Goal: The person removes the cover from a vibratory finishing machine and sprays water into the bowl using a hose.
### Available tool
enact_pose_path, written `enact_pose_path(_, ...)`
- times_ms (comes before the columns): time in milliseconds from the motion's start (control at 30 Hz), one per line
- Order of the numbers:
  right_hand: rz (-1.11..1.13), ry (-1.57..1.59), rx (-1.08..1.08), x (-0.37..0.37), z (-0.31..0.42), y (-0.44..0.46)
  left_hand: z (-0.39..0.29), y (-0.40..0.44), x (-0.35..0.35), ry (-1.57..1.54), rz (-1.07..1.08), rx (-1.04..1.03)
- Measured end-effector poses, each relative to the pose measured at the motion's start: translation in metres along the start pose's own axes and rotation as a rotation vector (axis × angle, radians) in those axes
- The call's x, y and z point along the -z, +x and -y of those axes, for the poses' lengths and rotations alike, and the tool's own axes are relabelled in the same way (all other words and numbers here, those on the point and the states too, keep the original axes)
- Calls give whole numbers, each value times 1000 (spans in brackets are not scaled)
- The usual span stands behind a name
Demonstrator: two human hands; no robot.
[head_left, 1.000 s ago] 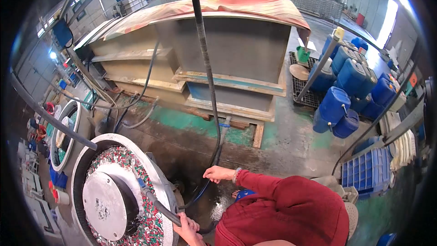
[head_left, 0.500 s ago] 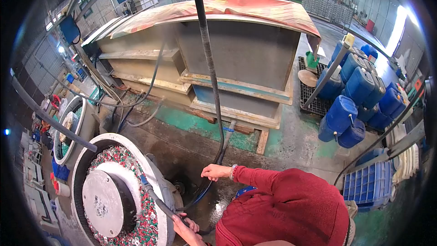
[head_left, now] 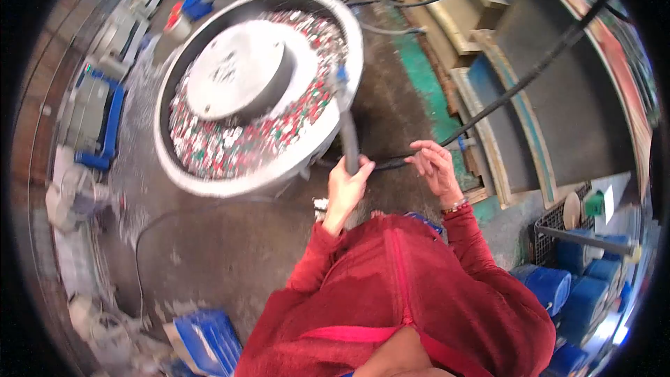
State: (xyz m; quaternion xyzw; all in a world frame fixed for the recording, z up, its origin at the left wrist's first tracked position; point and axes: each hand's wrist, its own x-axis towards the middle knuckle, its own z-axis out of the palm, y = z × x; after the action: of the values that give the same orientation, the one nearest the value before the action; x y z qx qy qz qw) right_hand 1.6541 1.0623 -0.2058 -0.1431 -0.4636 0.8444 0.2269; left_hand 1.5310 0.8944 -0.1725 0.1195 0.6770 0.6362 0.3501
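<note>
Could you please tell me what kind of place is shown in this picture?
Probably a factory or workshop floor, judging by a big round tub holding many small red, green and pale pieces, a hose in the left hand, and blue drums grouped at right.

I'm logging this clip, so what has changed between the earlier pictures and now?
The view has swung left and down, so the round whitish tub of small red, green and white pieces sits higher in the picture. The right hand has loosened from a bunched pose, its fingers more spread, nothing visibly held. The left hand still grips the grey flexible hose, whose blue-fitted end stays at the tub.
</note>
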Motion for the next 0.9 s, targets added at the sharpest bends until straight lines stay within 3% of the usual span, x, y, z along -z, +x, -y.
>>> enact_pose_path(33,52,144,109,-3,15,-5,3,-3,1,53,-32,-73)
enact_pose_path(100,127,306,399,-30,50,-5,-10,-14,-6,-30,-72,-20)
enact_pose_path(133,185,391,539,-42,69,-5,-3,-14,-4,75,-127,-119)
enact_pose_path(167,206,493,497,-45,100,-4,-5,-11,-10,-123,-56,-34)
enact_pose_path(200,482,435,545,-58,141,-22,-4,-22,-12,-135,-63,-89)
enact_pose_path(267,969,350,885,-93,205,-50,10,-19,0,-150,-73,-56)
enact_pose_path(367,1444,130,1203,-116,278,-96,-3,-26,-7,-75,-135,-38)
enact_pose_path(400,1426,114,1233,-111,281,-81,-3,-3,-10,-47,-169,6)
enact_pose_path(433,1425,92,1270,-113,286,-88,-1,-1,-8,3,-62,-114)
enact_pose_path(633,1376,-58,1257,-124,298,-120,-10,-9,-8,-81,8,0)
enact_pose_path(900,1280,-78,1286,-140,293,-129,-16,-6,-4,-62,-37,1)
